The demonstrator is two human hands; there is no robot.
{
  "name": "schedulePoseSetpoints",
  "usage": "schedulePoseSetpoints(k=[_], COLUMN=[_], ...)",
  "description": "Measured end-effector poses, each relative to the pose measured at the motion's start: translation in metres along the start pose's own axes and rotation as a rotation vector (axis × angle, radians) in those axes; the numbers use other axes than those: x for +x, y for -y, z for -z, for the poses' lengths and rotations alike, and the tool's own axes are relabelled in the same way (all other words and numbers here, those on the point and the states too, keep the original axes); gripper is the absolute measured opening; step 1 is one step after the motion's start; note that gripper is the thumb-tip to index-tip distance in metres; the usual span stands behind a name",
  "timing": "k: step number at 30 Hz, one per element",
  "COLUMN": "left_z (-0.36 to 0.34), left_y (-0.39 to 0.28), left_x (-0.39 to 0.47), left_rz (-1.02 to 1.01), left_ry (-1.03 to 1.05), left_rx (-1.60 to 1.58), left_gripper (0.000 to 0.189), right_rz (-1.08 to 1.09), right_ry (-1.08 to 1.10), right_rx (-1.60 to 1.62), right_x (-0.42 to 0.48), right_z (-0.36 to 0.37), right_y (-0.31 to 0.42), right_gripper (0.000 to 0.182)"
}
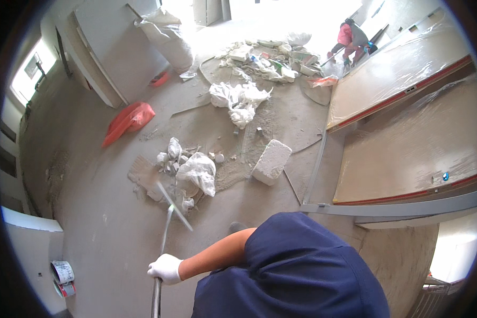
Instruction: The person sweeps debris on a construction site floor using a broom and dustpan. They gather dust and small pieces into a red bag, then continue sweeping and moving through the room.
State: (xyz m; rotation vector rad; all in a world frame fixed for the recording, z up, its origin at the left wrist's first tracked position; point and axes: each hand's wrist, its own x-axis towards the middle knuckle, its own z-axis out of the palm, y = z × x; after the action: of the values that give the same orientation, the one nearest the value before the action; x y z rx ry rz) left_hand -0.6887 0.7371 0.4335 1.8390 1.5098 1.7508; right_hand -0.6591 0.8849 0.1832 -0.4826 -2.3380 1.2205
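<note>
My right hand (165, 269), in a white knit glove, is closed around the metal pole (156, 298) of a long-handled floor tool. A narrow, pale crossbar head (179, 210), slightly blurred, sits at the pole's far end, like a floor squeegee's. This head lies at the near left side of a small rubble heap. In the heap are a crumpled clear plastic bag (198, 171), white lumps and dusty fragments. A flat brownish ribbed piece (143, 173) lies at its left. My left hand is out of view.
A white foam-like block (272, 162) lies right of the heap. Farther off are white plastic sheeting (240, 99), a large debris pile (270, 59), a red bag (129, 121) and a full white sack (169, 41). Another person (351, 41) bends beside plastic-wrapped panels (401, 79).
</note>
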Motion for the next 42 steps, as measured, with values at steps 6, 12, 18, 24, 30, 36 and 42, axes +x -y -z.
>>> schedulePoseSetpoints(k=[6, 12, 18, 24, 30, 36, 42], left_z=[-0.03, -0.062, -0.073, -0.081, -0.042, -0.044, -0.034], left_y=[0.012, 0.035, 0.033, 0.031, -0.013, -0.023, -0.023], left_x=[0.006, 0.004, -0.002, 0.009, 0.028, 0.013, -0.018], left_rz=[-0.068, 0.033, 0.07, -0.029, 0.054, -0.065, 0.102], left_ry=[0.055, 0.072, 0.09, 0.159, 0.257, 0.086, 0.057], left_rx=[-0.025, 0.06, 0.069, 0.048, 0.054, 0.148, 0.324], left_gripper=[0.025, 0.025, 0.024, 0.028, 0.017, 0.017, 0.022], right_rz=[0.014, -0.093, -0.085, -0.085, -0.028, 0.072, 0.15], right_ry=[0.242, 0.429, 0.363, 0.322, 0.342, 0.377, 0.424], right_rx=[0.167, 0.106, -0.014, -0.007, 0.031, 0.058, 0.157], right_x=[0.016, 0.01, -0.016, -0.037, -0.042, -0.032, -0.001], right_z=[-0.031, -0.058, 0.025, 0.055, 0.06, 0.05, -0.01], right_y=[-0.005, -0.063, -0.07, -0.07, -0.024, -0.001, 0.005], right_gripper=[0.016, 0.019, 0.02, 0.022, 0.016, 0.013, 0.013])
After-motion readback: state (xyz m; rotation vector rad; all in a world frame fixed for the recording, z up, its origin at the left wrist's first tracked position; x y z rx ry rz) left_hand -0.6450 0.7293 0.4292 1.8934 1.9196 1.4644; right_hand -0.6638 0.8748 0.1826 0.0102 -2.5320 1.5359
